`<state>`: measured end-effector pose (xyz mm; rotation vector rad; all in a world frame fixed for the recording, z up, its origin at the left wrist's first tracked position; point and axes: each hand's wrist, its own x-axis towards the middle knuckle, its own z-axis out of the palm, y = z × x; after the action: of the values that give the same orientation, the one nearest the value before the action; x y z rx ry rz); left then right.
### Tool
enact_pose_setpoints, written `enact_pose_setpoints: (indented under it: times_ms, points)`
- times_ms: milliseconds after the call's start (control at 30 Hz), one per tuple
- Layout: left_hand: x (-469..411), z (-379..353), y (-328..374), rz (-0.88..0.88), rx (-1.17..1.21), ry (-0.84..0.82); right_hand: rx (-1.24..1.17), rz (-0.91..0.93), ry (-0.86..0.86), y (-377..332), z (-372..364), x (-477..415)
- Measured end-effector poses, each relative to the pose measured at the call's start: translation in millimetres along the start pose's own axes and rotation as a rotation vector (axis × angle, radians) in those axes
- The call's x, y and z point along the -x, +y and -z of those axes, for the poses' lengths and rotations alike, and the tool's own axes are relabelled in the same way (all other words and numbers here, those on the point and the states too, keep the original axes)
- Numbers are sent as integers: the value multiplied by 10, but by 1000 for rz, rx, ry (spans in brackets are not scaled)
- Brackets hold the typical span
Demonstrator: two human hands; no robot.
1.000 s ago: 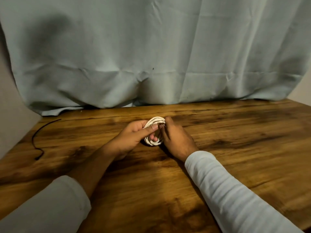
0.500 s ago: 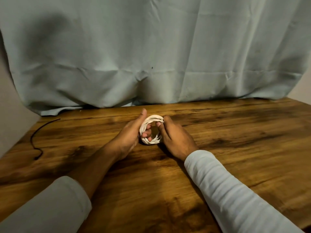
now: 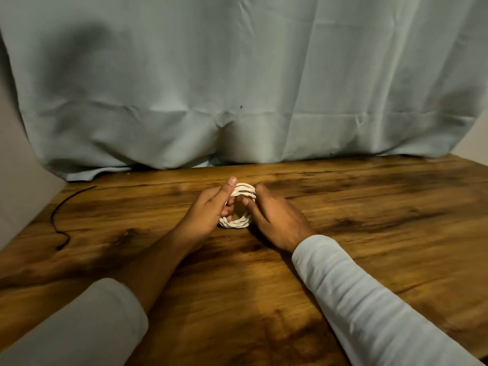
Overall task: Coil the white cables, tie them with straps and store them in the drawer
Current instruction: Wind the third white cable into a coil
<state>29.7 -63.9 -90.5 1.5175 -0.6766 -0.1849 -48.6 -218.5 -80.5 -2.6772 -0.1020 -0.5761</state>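
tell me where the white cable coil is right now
Head view, centre: the white cable coil is on the wooden table, gripped between the left hand and right hand.

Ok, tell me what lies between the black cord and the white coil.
Head view: bare table beside the black cord, then the left hand gripping the white coil.

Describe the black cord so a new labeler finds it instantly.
On the wooden table, look at the far left corner by the hem of the pale curtain. The thin black cord lies loose there, snaking toward the near edge. Unlike the white cable coil mid-table, it is dark, uncoiled, untouched.
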Motion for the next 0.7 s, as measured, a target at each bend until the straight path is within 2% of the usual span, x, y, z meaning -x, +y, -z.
enact_pose_setpoints:
  times_ms: [67, 200, 300, 367, 500, 700]
  points:
    - [13, 6, -35, -90, -108, 16, 70, -22, 3, -11, 13, -8]
    - [44, 76, -51, -330, -563, 21, 193, -17, 70, -22, 28, -28]
    - [23, 122, -56, -411, -820, 24, 245, 6, 75, -37, 42, -28]
    - [12, 130, -51, -436, -906, 2, 261, 11, 78, -45, 45, -29]
    - [18, 126, -39, -428, -939, 12, 228, 33, 85, 2, 17, -29]
    - [26, 82, -82, -300, -561, -37, 62, 36, -2, 50, 24, -28]
